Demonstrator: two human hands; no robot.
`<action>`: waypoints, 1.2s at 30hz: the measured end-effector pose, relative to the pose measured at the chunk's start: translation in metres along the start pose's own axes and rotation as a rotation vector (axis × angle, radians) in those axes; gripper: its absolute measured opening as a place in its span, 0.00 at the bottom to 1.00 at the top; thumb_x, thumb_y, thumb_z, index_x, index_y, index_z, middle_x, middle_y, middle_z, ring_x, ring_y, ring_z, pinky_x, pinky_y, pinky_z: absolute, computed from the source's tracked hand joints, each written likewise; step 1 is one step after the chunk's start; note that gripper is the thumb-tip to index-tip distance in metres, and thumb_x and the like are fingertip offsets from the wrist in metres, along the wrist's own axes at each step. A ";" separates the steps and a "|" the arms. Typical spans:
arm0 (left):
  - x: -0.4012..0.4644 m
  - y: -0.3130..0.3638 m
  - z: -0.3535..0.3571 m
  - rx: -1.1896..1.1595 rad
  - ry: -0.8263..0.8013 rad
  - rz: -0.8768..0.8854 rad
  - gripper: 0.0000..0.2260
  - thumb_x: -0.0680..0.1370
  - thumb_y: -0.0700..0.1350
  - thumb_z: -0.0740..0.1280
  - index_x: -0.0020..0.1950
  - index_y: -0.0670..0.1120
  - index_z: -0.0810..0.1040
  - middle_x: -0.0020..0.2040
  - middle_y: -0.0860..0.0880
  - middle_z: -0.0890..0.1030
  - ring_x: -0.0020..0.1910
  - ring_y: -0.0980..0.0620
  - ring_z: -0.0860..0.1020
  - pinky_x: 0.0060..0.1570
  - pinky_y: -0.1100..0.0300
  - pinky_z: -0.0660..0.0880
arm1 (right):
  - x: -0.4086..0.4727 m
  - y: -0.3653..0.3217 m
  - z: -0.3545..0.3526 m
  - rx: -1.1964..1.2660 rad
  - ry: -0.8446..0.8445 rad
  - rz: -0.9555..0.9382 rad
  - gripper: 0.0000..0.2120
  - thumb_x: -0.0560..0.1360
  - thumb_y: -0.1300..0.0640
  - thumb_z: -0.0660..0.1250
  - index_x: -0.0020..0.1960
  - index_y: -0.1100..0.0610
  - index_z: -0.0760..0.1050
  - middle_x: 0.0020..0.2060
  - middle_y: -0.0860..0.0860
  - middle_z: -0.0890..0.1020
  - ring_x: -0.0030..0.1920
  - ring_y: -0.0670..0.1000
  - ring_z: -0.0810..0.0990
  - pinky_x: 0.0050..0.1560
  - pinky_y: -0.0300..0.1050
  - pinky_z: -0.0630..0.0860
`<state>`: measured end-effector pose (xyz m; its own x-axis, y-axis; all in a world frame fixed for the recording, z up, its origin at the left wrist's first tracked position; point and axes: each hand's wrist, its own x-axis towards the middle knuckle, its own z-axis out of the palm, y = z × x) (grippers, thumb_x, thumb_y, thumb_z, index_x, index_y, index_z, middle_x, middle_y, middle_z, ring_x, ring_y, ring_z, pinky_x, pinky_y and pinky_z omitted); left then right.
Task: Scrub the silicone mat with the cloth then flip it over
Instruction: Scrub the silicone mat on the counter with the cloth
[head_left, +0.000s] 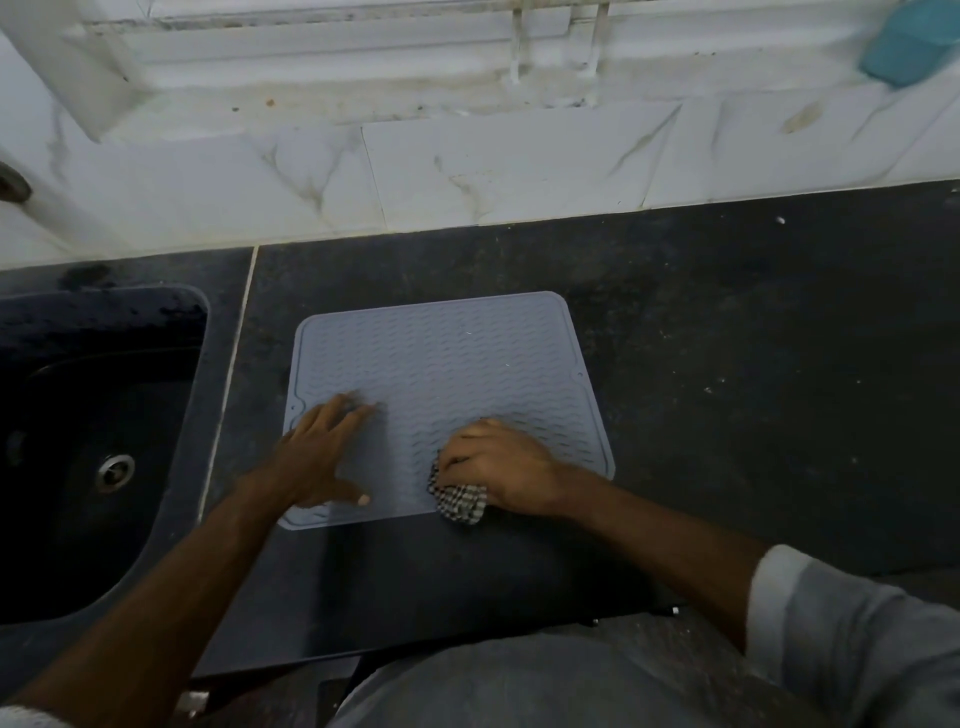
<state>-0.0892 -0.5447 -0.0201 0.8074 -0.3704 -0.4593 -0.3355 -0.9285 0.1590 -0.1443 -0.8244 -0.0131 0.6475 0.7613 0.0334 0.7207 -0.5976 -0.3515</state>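
A crumpled black-and-white checked cloth (460, 501) is clamped in the curled fingers of the right hand (498, 470), at the near edge of the grey ribbed silicone mat (447, 374). The mat is pinned flat on the dark stone counter (727, 364) by the left hand (319, 457), fingers straight and spread. Scrubbing judged under way; flip not yet done.

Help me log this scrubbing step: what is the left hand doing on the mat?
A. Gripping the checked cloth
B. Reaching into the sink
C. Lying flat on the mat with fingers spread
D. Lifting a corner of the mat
C: the left hand lies flat, fingers spread, on the grey silicone mat, while the right hand grips the checked cloth.
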 end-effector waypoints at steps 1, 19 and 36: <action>-0.001 -0.001 0.001 0.010 -0.014 -0.003 0.54 0.65 0.61 0.76 0.79 0.56 0.42 0.79 0.48 0.41 0.77 0.41 0.43 0.73 0.39 0.55 | 0.010 -0.006 0.005 -0.007 -0.028 -0.011 0.15 0.73 0.59 0.65 0.60 0.54 0.77 0.60 0.52 0.79 0.62 0.55 0.72 0.62 0.52 0.66; 0.002 0.003 0.001 -0.024 -0.032 -0.039 0.55 0.61 0.57 0.80 0.77 0.54 0.47 0.77 0.50 0.43 0.75 0.42 0.45 0.68 0.38 0.63 | 0.037 -0.013 0.017 -0.068 -0.102 -0.095 0.15 0.75 0.58 0.63 0.60 0.54 0.77 0.60 0.53 0.79 0.62 0.56 0.73 0.60 0.52 0.65; 0.001 0.006 -0.002 -0.010 -0.050 -0.049 0.56 0.60 0.57 0.80 0.77 0.52 0.48 0.77 0.46 0.43 0.75 0.41 0.44 0.67 0.36 0.65 | 0.061 -0.035 0.028 -0.042 -0.024 -0.180 0.13 0.73 0.59 0.68 0.58 0.55 0.79 0.56 0.53 0.81 0.58 0.57 0.77 0.58 0.53 0.71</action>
<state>-0.0891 -0.5512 -0.0176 0.7972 -0.3228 -0.5102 -0.2911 -0.9459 0.1436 -0.1374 -0.7497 -0.0252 0.5016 0.8623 0.0699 0.8344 -0.4609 -0.3021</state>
